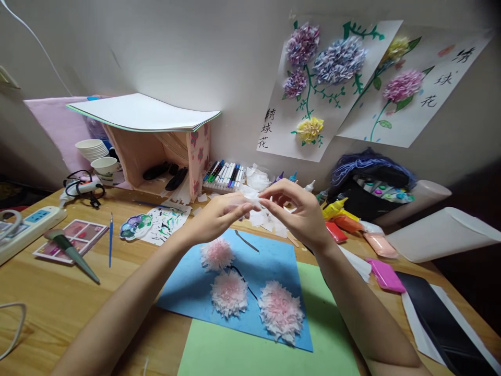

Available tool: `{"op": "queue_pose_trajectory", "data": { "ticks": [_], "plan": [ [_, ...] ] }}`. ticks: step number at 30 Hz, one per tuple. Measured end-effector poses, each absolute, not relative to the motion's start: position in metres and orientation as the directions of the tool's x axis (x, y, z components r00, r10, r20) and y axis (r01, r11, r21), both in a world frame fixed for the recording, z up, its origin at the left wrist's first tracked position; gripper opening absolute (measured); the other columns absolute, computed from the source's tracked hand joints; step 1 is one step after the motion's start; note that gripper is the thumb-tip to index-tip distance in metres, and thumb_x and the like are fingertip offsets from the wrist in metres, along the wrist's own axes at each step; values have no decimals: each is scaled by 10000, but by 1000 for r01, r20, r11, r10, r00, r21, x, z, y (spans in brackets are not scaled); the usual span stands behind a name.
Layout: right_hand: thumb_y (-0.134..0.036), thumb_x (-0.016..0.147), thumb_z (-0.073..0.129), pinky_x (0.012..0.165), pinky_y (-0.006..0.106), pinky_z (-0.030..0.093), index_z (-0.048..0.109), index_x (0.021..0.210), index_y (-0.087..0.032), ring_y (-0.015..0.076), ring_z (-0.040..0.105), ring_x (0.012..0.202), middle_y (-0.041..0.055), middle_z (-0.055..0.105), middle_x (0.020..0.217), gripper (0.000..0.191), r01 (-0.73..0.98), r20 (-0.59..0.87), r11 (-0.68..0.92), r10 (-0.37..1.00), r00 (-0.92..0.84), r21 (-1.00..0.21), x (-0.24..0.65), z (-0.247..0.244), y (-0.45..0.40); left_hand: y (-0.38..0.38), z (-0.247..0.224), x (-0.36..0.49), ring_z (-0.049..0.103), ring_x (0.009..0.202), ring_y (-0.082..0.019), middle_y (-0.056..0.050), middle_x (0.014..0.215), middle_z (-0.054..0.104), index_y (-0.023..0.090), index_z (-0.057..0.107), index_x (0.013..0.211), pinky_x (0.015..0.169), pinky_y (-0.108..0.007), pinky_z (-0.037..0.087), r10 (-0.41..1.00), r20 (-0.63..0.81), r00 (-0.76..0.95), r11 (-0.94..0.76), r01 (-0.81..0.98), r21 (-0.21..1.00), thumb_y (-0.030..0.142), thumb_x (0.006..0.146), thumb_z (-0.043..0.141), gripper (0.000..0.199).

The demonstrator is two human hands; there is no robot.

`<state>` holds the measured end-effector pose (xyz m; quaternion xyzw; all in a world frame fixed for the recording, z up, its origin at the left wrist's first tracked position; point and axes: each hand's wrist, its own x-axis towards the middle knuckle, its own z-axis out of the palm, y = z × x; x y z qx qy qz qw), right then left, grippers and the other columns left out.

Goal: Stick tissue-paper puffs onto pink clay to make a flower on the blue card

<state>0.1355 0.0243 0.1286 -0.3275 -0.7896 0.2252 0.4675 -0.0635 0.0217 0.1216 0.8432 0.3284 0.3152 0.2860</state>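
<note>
Above the far part of the blue sheet (183, 292), my two hands meet over a small piece of white tissue paper (253, 200). My left hand (225, 213) pinches it from the left, thumb and fingers pressed together. My right hand (299, 211) has its thumb and index finger closed on the other side. Below them, three pink-and-white paper flowers (229, 294) lie on the blue sheet, along with dark stem lines (247, 242). More white tissue scraps (270, 222) are strewn behind and under my hands, partly hidden.
A green sheet (219, 350) lies under the blue one. Markers (225, 175), a pink box (199, 156) and a paint palette (135, 227) stand at the back and left. Clay packs (385, 275), a phone (442, 324) and a white container (446, 235) are on the right. Flower pictures (291, 112) hang above.
</note>
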Motion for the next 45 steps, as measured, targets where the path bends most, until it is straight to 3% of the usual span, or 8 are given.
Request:
{"op": "queue_pose_trajectory", "data": {
  "ticks": [4, 7, 12, 20, 28, 37, 40, 45],
  "plan": [
    [-208, 855, 586, 590, 280, 441, 656, 894, -218, 142, 553, 718, 43, 606, 833, 81, 327, 687, 837, 548, -478, -439, 135, 130, 17, 21, 120, -62, 525, 769, -142, -37, 818, 592, 161, 581, 816, 710, -273, 431, 727, 332, 602, -615, 356, 703, 481, 929, 346, 413],
    [-195, 862, 573, 618, 294, 450, 662, 907, -227, 166, 575, 774, 56, 617, 856, 104, 399, 694, 838, 536, -480, -371, 132, 129, 13, 21, 119, -61, 505, 760, -135, -23, 813, 572, 164, 559, 820, 696, -265, 413, 718, 338, 608, -628, 357, 692, 486, 923, 362, 391],
    [-268, 847, 605, 672, 322, 462, 673, 901, -245, 194, 583, 810, 62, 622, 863, 90, 439, 662, 798, 595, -456, -414, 132, 130, 10, 20, 120, -61, 502, 767, -139, -23, 819, 581, 170, 564, 839, 705, -264, 407, 710, 335, 619, -634, 357, 686, 483, 920, 376, 374],
    [-226, 860, 586, 672, 300, 436, 644, 904, -216, 170, 572, 784, 54, 626, 879, 74, 445, 633, 794, 602, -487, -413, 134, 132, 12, 22, 119, -62, 534, 834, -143, -20, 913, 614, 179, 586, 935, 767, -257, 404, 703, 326, 631, -644, 371, 669, 485, 915, 387, 366],
    [-243, 816, 655, 673, 286, 418, 606, 821, -192, 151, 547, 722, 25, 621, 769, 71, 418, 570, 806, 591, -571, -419, 132, 133, 12, 24, 110, -64, 510, 769, -158, -29, 830, 582, 169, 554, 835, 718, -275, 391, 711, 290, 641, -640, 418, 644, 633, 885, 201, 585],
    [-150, 856, 577, 665, 286, 453, 616, 832, -190, 156, 588, 743, 37, 676, 794, 61, 466, 648, 822, 555, -522, -328, 129, 129, 9, 24, 108, -63, 453, 684, -155, -28, 730, 507, 168, 497, 739, 657, -281, 382, 789, 201, 581, -501, 418, 758, 664, 867, 110, 642],
    [-186, 847, 596, 663, 286, 466, 600, 875, -178, 156, 603, 752, 45, 667, 833, 29, 499, 614, 795, 593, -521, -344, 127, 127, 7, 24, 107, -63, 452, 696, -157, -37, 738, 507, 159, 501, 742, 651, -279, 384, 785, 184, 592, -472, 379, 796, 694, 845, 85, 685],
    [-130, 820, 621, 708, 290, 478, 585, 971, -178, 156, 617, 791, 28, 668, 828, 163, 467, 644, 797, 593, -484, -382, 125, 123, 10, 22, 110, -62, 438, 652, -135, -31, 710, 503, 146, 518, 759, 612, -262, 376, 758, 125, 640, -420, 333, 844, 696, 839, 46, 729]
  ]
}}
